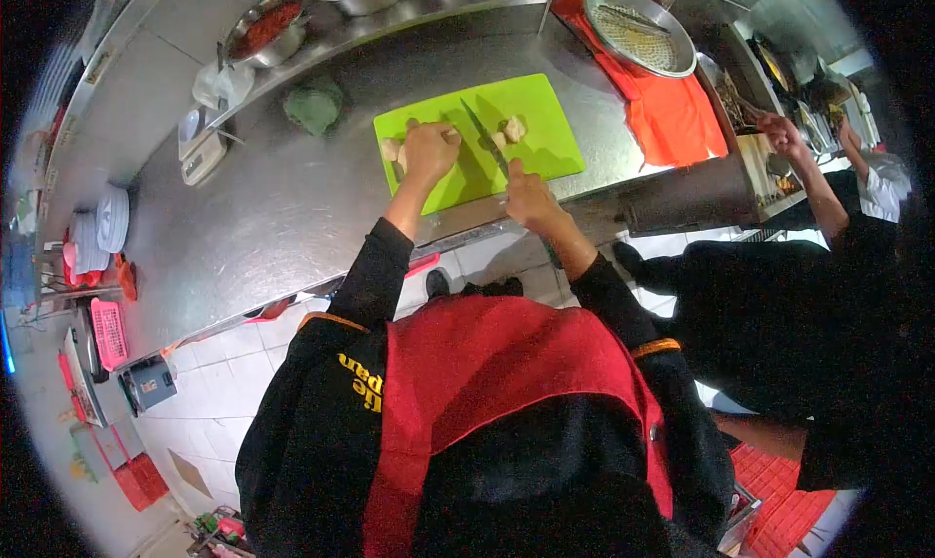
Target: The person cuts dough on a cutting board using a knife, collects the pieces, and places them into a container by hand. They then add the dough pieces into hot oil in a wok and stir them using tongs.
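A bright green cutting board [541,100] lies on the steel counter. My right hand [531,200] is closed round the handle of a knife [481,126], whose blade points up and away across the board. Just right of the blade is a pale lump of food [512,130]. My left hand [430,151] rests over the board's left part with its fingers curled in; whatever they may hold is hidden. Beside it, at the board's left edge, sit more pale pieces [392,151].
Metal bowls of red food [269,32] stand on the shelf behind. A green bag [313,107] and a white scale [203,159] are at left. Red cloth [672,115] lies under a round metal tray [641,30] at right. Another person [760,276] stands close at right.
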A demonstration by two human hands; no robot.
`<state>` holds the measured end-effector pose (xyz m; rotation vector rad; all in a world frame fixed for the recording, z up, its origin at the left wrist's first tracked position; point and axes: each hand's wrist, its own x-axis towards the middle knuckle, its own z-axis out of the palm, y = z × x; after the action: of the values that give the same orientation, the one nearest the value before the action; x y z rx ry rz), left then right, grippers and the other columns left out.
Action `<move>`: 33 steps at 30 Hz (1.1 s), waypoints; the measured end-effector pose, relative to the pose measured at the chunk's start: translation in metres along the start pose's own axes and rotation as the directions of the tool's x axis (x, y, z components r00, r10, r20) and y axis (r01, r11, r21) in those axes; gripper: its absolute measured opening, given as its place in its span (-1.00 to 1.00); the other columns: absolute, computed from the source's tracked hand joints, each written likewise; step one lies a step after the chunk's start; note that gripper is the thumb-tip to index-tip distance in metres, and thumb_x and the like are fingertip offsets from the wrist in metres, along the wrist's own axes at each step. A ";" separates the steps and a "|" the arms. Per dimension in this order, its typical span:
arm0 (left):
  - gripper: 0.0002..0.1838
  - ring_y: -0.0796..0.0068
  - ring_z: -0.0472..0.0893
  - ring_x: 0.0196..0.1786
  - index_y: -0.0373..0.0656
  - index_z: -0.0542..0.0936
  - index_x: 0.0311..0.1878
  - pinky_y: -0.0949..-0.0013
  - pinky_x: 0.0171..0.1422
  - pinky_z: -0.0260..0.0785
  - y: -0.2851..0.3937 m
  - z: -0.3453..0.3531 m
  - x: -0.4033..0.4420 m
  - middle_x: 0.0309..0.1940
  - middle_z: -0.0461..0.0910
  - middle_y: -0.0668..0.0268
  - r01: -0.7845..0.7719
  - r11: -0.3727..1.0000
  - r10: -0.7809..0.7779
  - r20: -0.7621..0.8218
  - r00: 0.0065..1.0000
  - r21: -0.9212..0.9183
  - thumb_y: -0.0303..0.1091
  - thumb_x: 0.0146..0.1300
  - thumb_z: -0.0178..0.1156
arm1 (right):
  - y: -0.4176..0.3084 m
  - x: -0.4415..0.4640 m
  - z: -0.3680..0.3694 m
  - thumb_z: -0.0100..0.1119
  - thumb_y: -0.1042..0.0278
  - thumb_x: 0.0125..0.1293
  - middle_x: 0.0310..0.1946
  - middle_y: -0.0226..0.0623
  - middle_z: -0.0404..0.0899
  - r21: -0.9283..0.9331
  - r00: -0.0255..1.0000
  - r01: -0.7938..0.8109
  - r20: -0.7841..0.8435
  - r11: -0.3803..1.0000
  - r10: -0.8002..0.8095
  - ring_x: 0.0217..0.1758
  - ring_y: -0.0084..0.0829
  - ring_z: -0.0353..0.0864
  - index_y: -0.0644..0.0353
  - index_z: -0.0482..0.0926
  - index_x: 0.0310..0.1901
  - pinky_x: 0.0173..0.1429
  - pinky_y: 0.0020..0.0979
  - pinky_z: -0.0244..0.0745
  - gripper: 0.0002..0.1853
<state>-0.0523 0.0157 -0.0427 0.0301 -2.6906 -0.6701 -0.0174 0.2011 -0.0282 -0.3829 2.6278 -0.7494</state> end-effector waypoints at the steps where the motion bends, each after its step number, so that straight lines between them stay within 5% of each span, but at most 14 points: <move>1: -0.74 0.18 0.55 -0.41 -0.16 0.60 -0.39 0.27 -0.29 0.37 -0.001 0.000 0.000 -0.51 0.56 0.13 0.001 1.000 -0.001 0.004 1.000 0.002 -0.22 -0.15 0.17 | -0.001 0.001 0.003 -0.07 0.39 0.01 -0.35 0.30 0.41 0.003 1.000 -0.001 0.003 1.000 0.001 -0.20 0.17 0.41 0.30 0.15 -0.12 -0.10 0.02 0.28 -0.62; 3: -0.74 0.29 0.56 -0.45 -0.15 0.61 -0.37 0.34 -0.33 0.38 0.003 -0.005 0.001 -0.53 0.57 0.18 0.165 0.960 -0.120 0.203 0.972 -0.224 -0.20 -0.12 0.17 | -0.002 0.004 0.010 -0.09 0.42 0.02 -0.36 0.29 0.42 -0.035 0.999 0.028 -0.029 0.999 -0.029 -0.21 0.16 0.42 0.31 0.14 -0.13 -0.12 0.01 0.30 -0.64; 6: -0.73 0.37 0.56 -0.50 -0.17 0.61 -0.39 0.41 -0.37 0.37 0.020 -0.019 -0.003 -0.56 0.56 0.18 0.327 0.910 -0.232 0.344 0.910 -0.253 -0.18 -0.11 0.19 | -0.002 0.004 0.020 -0.13 0.45 0.02 -0.37 0.27 0.42 -0.094 0.993 0.058 -0.096 0.994 -0.067 -0.25 0.16 0.44 0.31 0.14 -0.14 -0.16 -0.01 0.34 -0.67; 9: -0.74 0.40 0.56 -0.52 -0.17 0.61 -0.44 0.43 -0.40 0.36 0.024 -0.015 -0.011 -0.59 0.56 0.18 0.347 0.855 -0.267 0.246 0.932 -0.386 -0.17 -0.13 0.22 | -0.015 -0.003 0.005 -0.17 0.44 0.05 -0.41 0.23 0.44 -0.095 0.999 0.029 -0.032 0.995 -0.032 -0.30 0.16 0.45 0.32 0.14 -0.15 -0.21 -0.03 0.36 -0.69; 18: -0.80 0.31 0.57 -0.48 -0.20 0.60 -0.45 0.41 -0.35 0.37 0.009 0.007 -0.011 -0.55 0.56 0.17 0.209 0.927 -0.179 0.122 0.976 -0.311 -0.29 -0.13 0.20 | -0.024 -0.013 -0.001 -0.19 0.46 0.06 -0.50 0.23 0.44 -0.154 0.998 0.065 -0.016 0.986 -0.068 -0.34 0.14 0.47 0.36 0.15 -0.17 -0.27 -0.02 0.37 -0.72; 25: -0.85 0.32 0.56 -0.52 -0.21 0.59 -0.52 0.37 -0.39 0.36 0.013 0.001 -0.013 -0.60 0.56 0.19 0.154 0.916 -0.129 0.090 0.988 -0.371 -0.33 -0.12 0.17 | -0.007 -0.004 0.011 -0.20 0.45 0.07 -0.51 0.21 0.45 -0.197 0.994 0.101 -0.028 0.975 -0.109 -0.35 0.11 0.48 0.33 0.18 -0.21 -0.35 -0.03 0.40 -0.77; 27: -0.84 0.32 0.55 -0.53 -0.22 0.59 -0.53 0.36 -0.40 0.35 0.013 0.000 -0.012 -0.61 0.55 0.19 0.196 0.893 -0.153 0.137 0.979 -0.404 -0.31 -0.10 0.17 | 0.004 0.002 0.017 -0.20 0.44 0.07 -0.50 0.20 0.45 -0.138 0.966 0.237 -0.072 0.962 -0.248 -0.38 0.12 0.48 0.34 0.19 -0.21 -0.34 -0.04 0.40 -0.77; 30: -0.82 0.31 0.55 -0.54 -0.22 0.59 -0.52 0.36 -0.39 0.35 0.012 0.003 -0.010 -0.61 0.55 0.17 0.177 0.927 -0.138 0.139 0.981 -0.330 -0.29 -0.09 0.18 | -0.002 0.014 0.019 -0.19 0.44 0.07 -0.50 0.18 0.46 -0.228 0.998 0.062 -0.010 0.972 -0.066 -0.42 0.11 0.49 0.35 0.19 -0.18 -0.35 -0.06 0.41 -0.73; 33: -0.82 0.25 0.53 -0.55 -0.22 0.57 -0.50 0.33 -0.40 0.34 0.016 0.002 -0.012 -0.61 0.54 0.13 0.186 0.893 -0.150 0.118 0.982 -0.410 -0.29 -0.08 0.16 | 0.006 0.017 0.019 -0.17 0.46 0.05 -0.43 0.20 0.44 -0.178 0.989 0.142 -0.010 0.974 -0.146 -0.51 0.10 0.48 0.37 0.15 -0.19 -0.42 -0.06 0.41 -0.72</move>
<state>-0.0412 0.0324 -0.0413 0.1277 -2.5789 -1.3208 -0.0256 0.1912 -0.0508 -0.6248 2.7200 -0.5678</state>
